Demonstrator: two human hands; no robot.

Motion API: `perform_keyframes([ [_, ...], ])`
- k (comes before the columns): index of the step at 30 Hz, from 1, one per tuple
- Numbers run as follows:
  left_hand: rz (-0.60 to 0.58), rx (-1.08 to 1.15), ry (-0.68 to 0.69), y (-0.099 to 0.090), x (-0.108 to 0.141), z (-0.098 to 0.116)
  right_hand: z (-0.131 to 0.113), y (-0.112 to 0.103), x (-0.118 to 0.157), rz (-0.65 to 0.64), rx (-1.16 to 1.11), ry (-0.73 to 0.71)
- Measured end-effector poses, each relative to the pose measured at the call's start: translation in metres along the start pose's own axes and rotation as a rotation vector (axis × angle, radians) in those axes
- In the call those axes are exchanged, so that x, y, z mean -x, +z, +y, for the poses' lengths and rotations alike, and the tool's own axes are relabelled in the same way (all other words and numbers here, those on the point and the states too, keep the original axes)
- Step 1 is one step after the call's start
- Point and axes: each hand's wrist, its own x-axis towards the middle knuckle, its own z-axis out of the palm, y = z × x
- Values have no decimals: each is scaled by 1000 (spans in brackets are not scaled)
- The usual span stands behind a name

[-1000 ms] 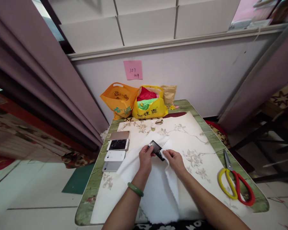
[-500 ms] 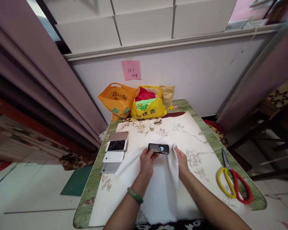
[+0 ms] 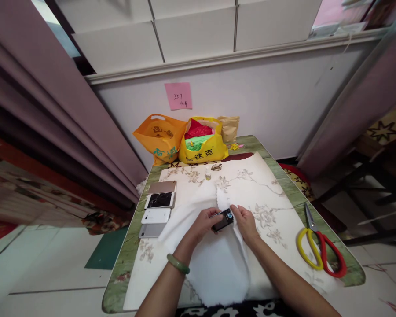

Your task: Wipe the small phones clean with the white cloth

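Note:
A black keypad mobile phone (image 3: 222,221) is gripped by my left hand (image 3: 204,224), thumb across its face and fingers beneath. A green bangle (image 3: 178,264) circles that wrist. My right hand (image 3: 246,223) pinches the edge of a white cloth (image 3: 219,268) and presses it against the phone's right end. Most of the cloth lies spread under both hands, its scalloped edge toward me. Left of it, a column of phones lies flat: a gold one (image 3: 162,187), one with a cracked dark screen (image 3: 160,200), a white one (image 3: 156,215) and a grey one (image 3: 152,230).
Scissors (image 3: 313,237) with yellow and red handles lie at the table's right. A small bottle (image 3: 207,173) and a ring-like item (image 3: 216,167) sit beyond the cloth. An orange bag (image 3: 161,136), a yellow bag (image 3: 203,154) and a tan pouch (image 3: 230,127) stand against the wall.
The phone has moved down and tilted, its right end raised. My right hand has come left, bringing the cloth's edge onto the phone. The cloth has shifted and folded differently.

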Motion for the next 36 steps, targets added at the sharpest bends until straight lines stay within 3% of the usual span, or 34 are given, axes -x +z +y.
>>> perform_keyframes([
  [3,57,12,-12,5,-1,-1,0,4,1,50,-10,-1],
  [7,111,95,7,9,-3,-10,-2,6,2,217,-82,41],
  [10,222,258,-14,10,-3,-21,-4,-2,-1,311,-148,126],
  [13,288,441,-36,13,-3,-32,-7,-12,-4,329,-166,232],
  [16,242,493,-36,23,-4,-38,-11,-14,-3,274,-151,299],
  [21,223,354,-25,37,-9,-36,-14,2,5,114,-222,216],
  [26,237,123,39,38,-15,-31,-14,10,4,56,-369,231],
  [29,238,95,56,38,-18,-30,-14,10,2,24,-394,256],
  [32,288,113,103,37,-22,-26,-14,9,2,-43,-383,286],
  [36,433,159,192,28,-30,-17,-8,10,5,-91,-352,215],
])
